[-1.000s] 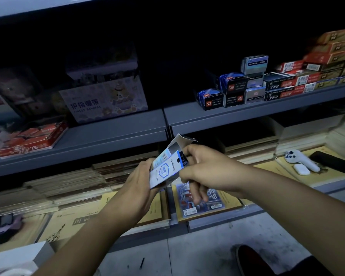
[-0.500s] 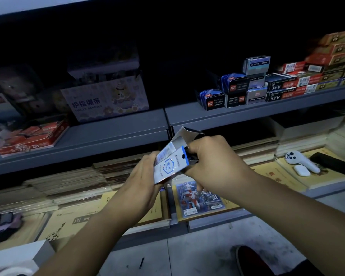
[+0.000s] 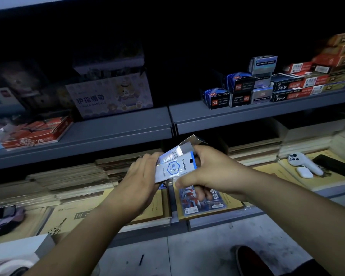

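A small white and blue box [image 3: 172, 168] with an open flap at its top is held up in front of the lower shelf. My left hand [image 3: 141, 180] grips it from the left and behind. My right hand [image 3: 209, 172] holds its right side, fingers over the top end by the flap and thumb below. The box's far side and the inside of the opening are hidden.
A grey shelf [image 3: 124, 130] above carries a pale carton [image 3: 112, 98], red packs [image 3: 38, 132] and stacked small boxes [image 3: 247, 90]. Below lie stacks of yellow notebooks [image 3: 72, 214], a colourful card pack [image 3: 195, 202], a white controller [image 3: 305, 162] and a black phone [image 3: 335, 166].
My right hand has moved from the box's top opening down along its right side, with the thumb now under it. The left hand keeps its hold on the box.
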`<control>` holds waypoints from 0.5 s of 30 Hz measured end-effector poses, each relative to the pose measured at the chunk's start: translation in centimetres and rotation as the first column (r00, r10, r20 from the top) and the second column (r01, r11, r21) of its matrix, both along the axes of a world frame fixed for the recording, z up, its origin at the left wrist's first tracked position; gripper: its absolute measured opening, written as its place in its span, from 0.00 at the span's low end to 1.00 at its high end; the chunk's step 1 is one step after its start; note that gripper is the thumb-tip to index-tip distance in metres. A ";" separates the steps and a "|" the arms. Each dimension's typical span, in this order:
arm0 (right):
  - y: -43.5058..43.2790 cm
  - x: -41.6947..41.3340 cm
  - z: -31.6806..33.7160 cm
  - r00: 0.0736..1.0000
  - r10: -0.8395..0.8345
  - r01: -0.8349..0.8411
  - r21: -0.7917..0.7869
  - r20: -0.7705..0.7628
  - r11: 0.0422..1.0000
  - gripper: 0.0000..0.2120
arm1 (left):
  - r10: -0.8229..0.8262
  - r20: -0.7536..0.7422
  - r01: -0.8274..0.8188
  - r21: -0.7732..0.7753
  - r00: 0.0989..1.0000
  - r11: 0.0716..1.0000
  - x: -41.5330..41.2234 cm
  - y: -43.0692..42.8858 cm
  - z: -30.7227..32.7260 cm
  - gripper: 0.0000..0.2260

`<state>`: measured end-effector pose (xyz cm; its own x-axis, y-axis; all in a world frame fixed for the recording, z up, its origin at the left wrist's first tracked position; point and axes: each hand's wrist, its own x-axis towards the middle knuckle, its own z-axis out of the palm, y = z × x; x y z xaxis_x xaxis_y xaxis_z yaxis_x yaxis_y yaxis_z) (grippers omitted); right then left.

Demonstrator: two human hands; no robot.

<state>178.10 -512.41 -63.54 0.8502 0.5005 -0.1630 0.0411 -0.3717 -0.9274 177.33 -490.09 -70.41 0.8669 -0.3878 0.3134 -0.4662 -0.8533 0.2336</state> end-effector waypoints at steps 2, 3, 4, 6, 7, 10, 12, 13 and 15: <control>0.0 0.1 0.0 0.999 -0.044 0.044 -0.002 0.014 0.999 0.21 | -0.002 -0.012 0.002 -0.032 1.000 0.999 0.0 -0.1 0.0 0.24; 0.1 0.0 0.0 0.996 -0.068 0.069 -0.016 0.055 0.997 0.20 | -0.002 -0.034 -0.001 -0.073 0.999 0.997 0.0 -0.3 0.1 0.23; 0.1 0.0 0.1 0.989 -0.092 0.096 -0.034 0.119 0.995 0.19 | -0.005 -0.064 -0.004 -0.138 0.998 0.990 -0.2 -0.7 0.3 0.22; 0.1 -0.1 0.2 0.951 -0.129 0.149 -0.050 0.282 0.988 0.17 | -0.037 -0.104 0.006 -0.284 0.994 0.959 -0.6 -1.5 0.8 0.22; 0.1 -0.2 0.1 0.920 -0.131 0.165 -0.060 0.368 0.985 0.17 | -0.050 -0.114 0.008 -0.343 0.992 0.939 -0.9 -2.0 1.0 0.18; 0.3 -0.5 -0.5 0.803 -0.091 0.189 -0.107 0.589 0.976 0.17 | -0.059 -0.172 -0.032 -0.483 0.983 0.875 -1.3 -2.6 1.4 0.15; 0.6 -0.4 -1.0 0.688 -0.110 0.208 -0.049 0.717 0.977 0.17 | -0.024 -0.155 -0.057 -0.495 0.988 0.867 -1.2 -2.3 1.1 0.21; 0.6 -0.2 -1.2 0.616 -0.127 0.222 -0.017 0.777 0.975 0.16 | -0.004 -0.142 -0.066 -0.488 0.990 0.870 -1.1 -2.2 0.8 0.25; 0.3 0.3 -1.1 0.528 -0.147 0.234 0.023 0.836 0.972 0.16 | 0.008 -0.159 -0.087 -0.494 0.987 0.865 -1.1 -1.8 0.6 0.27</control>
